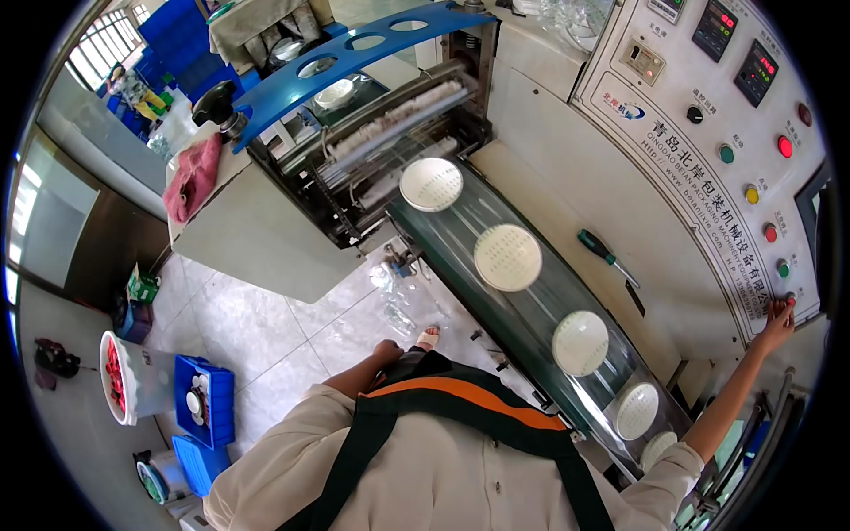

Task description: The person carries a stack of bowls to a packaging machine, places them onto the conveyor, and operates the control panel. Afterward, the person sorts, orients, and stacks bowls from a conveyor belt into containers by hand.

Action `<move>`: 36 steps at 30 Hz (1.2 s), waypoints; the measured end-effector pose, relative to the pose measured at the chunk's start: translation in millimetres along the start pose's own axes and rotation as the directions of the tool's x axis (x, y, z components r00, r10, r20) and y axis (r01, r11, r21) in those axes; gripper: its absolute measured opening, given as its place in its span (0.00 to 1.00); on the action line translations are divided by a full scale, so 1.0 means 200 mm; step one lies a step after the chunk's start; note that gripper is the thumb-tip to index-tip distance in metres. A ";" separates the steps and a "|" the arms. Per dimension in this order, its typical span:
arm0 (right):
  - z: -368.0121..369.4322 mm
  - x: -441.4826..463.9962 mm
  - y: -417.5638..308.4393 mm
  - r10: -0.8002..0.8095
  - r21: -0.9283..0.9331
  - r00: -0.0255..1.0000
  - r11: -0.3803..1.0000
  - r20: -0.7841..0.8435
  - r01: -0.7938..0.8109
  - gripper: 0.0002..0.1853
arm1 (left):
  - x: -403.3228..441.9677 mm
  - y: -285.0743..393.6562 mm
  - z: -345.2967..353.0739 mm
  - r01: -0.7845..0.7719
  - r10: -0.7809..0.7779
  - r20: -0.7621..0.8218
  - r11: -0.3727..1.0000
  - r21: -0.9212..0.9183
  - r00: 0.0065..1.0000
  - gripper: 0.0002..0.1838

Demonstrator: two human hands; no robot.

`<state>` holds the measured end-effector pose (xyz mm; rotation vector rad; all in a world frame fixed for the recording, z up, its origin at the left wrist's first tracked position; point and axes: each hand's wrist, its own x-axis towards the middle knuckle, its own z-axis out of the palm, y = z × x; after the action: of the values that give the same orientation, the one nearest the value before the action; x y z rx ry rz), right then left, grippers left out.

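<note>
At the far right, my right hand (776, 326) reaches to the control panel (651, 164), its fingertips closed together on a small red button (791, 299). My left hand (387, 351) hangs by my waist, apart from the machine; its fingers are mostly hidden. Between my body and the panel runs a green conveyor (553, 296) under clear film. Along it lie several round white dishes with printed green characters, among them one near the rollers (431, 184), a middle one (507, 257) and a nearer one (581, 343).
A blue guard with round holes (345, 51) arches over the rollers. A screwdriver (607, 255) lies on the ledge beside the conveyor. Pink cloth (192, 177) drapes over the machine's corner. A white bucket (133, 376) and blue crate (204, 400) stand at left. A person (137, 93) is far back.
</note>
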<state>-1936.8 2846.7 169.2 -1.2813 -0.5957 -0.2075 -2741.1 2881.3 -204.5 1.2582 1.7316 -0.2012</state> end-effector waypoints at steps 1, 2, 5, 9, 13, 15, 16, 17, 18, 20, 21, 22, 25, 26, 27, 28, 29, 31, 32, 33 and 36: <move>0.00 0.00 0.00 -0.012 -0.005 1.000 1.000 0.009 0.012 0.19 | 0.00 0.00 0.00 0.000 0.000 0.000 1.000 0.000 1.000 0.19; 0.00 -0.01 0.00 -0.024 -0.010 1.000 1.000 0.019 0.024 0.19 | 0.00 0.00 0.00 -0.005 0.005 -0.004 1.000 0.013 1.000 0.19; 0.00 -0.02 -0.01 -0.039 -0.022 0.998 0.999 0.038 0.040 0.20 | 0.02 0.01 0.01 -0.009 0.010 -0.005 1.000 0.028 1.000 0.19; 0.02 -0.05 -0.04 -0.042 -0.030 0.999 0.999 0.008 0.043 0.18 | 0.01 0.02 0.00 -0.020 0.021 -0.002 0.999 0.039 1.000 0.19; 0.02 -0.06 -0.05 -0.037 -0.037 0.999 0.999 0.008 0.037 0.18 | 0.01 0.04 0.00 0.002 -0.002 0.006 1.000 0.023 1.000 0.18; 0.02 -0.05 -0.04 -0.037 -0.031 0.999 0.999 0.015 0.038 0.18 | 0.01 0.04 0.00 -0.015 0.015 0.004 0.999 0.039 1.000 0.18; 0.02 -0.04 -0.03 -0.038 -0.028 0.999 0.999 0.012 0.038 0.18 | 0.01 0.04 0.00 -0.015 0.015 0.004 0.999 0.039 1.000 0.18; 0.02 -0.04 -0.03 -0.039 -0.024 0.999 0.999 0.009 0.039 0.17 | 0.01 0.04 0.00 -0.022 0.021 0.005 0.998 0.053 1.000 0.18; 0.01 -0.04 -0.03 -0.039 -0.024 0.999 0.999 0.009 0.039 0.17 | 0.01 0.04 0.00 -0.028 0.028 0.006 0.997 0.066 1.000 0.18; 0.01 -0.03 -0.02 -0.031 -0.027 0.999 0.999 0.033 0.032 0.17 | 0.01 0.04 0.00 -0.024 0.023 0.004 0.998 0.061 1.000 0.18; 0.01 -0.03 -0.02 -0.031 -0.027 0.999 0.999 0.033 0.032 0.17 | 0.01 0.04 0.00 -0.019 0.019 0.001 0.998 0.057 1.000 0.19; 0.01 -0.03 -0.02 -0.044 -0.029 0.999 0.999 0.014 0.044 0.19 | 0.01 0.04 0.00 -0.019 0.019 0.002 0.998 0.057 1.000 0.19; 0.02 -0.04 -0.03 -0.054 -0.044 0.999 0.998 0.005 0.054 0.19 | 0.01 0.04 0.00 -0.023 0.023 0.004 0.998 0.058 1.000 0.19; 0.02 -0.05 -0.04 -0.050 -0.058 0.999 0.997 0.014 0.051 0.17 | 0.02 0.04 0.00 -0.020 0.020 0.004 0.998 0.065 1.000 0.19; 0.02 -0.05 -0.04 -0.051 -0.058 0.999 0.997 0.014 0.052 0.17 | 0.02 0.04 0.00 -0.017 0.017 0.004 0.997 0.072 1.000 0.19; 0.02 -0.05 -0.04 -0.049 -0.051 0.999 0.997 0.018 0.050 0.17 | 0.02 0.04 0.00 -0.018 0.017 0.004 0.997 0.071 1.000 0.19; 0.02 -0.05 -0.04 -0.047 -0.045 0.999 0.998 0.021 0.048 0.17 | 0.02 0.04 0.00 -0.016 0.016 0.004 0.998 0.068 1.000 0.19; 0.01 -0.03 -0.02 -0.046 -0.041 0.999 0.998 0.028 0.047 0.17 | 0.01 0.04 0.00 -0.015 0.015 0.005 0.998 0.064 1.000 0.19; 0.00 -0.02 -0.01 -0.044 -0.039 0.998 0.998 0.033 0.045 0.17 | 0.01 0.04 0.00 -0.011 0.010 0.004 0.998 0.067 1.000 0.19; 0.00 -0.03 -0.02 -0.044 -0.039 0.998 0.998 0.034 0.045 0.17 | 0.01 0.04 0.00 -0.007 0.006 0.004 0.998 0.069 1.000 0.19; 0.01 -0.04 -0.03 -0.038 -0.043 0.999 0.998 0.035 0.039 0.18 | 0.01 0.04 0.00 -0.016 0.016 0.005 0.998 0.067 1.000 0.19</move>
<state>-1947.1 2845.8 171.3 -1.3186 -0.6483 -0.2324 -2734.5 2885.9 -202.5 1.3188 1.7228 -0.2540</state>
